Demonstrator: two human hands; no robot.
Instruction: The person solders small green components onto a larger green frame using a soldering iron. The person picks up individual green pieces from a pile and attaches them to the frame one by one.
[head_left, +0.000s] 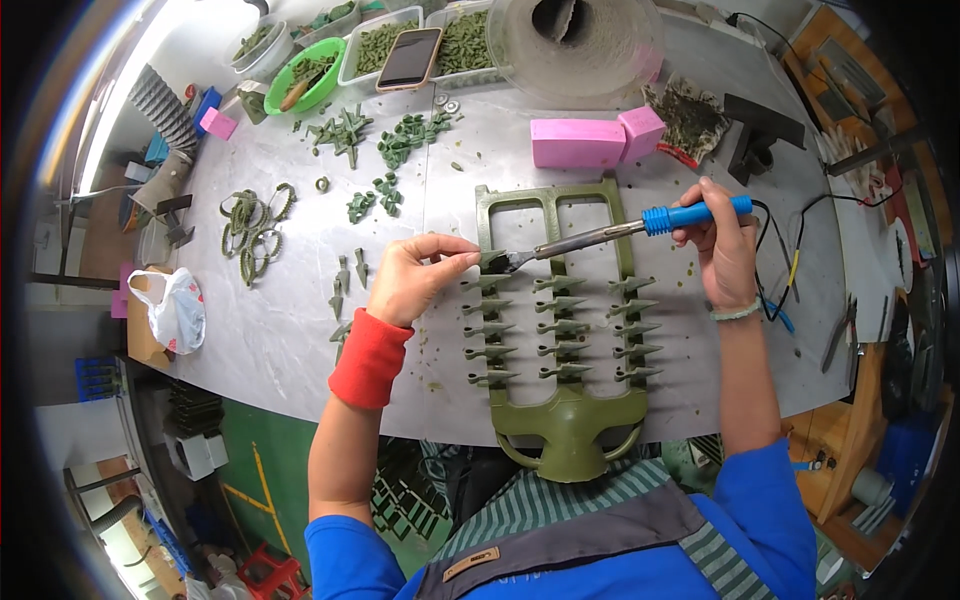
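Observation:
A green branched frame (565, 430) lies at the centre, with rows of small leaf-shaped green pieces (565, 327) along its three bars. My left hand (425, 268), red band at the wrist, pinches a small green piece (490, 258) at the upper left bar. My right hand (722, 240) grips the blue handle of a wired metal tool (590, 235). The tool's flat tip meets the frame just beside my left fingertips. More loose green pieces (361, 267) lie left of my left hand.
Green rings (250, 230) and clusters of pieces (410, 140) lie at back left, below tubs (362, 70) and a phone (408, 58). Pink blocks (577, 143) and a black stand (760, 130) are at back right. A white bag (176, 310) and hose (170, 120) are left, pliers (840, 330) right.

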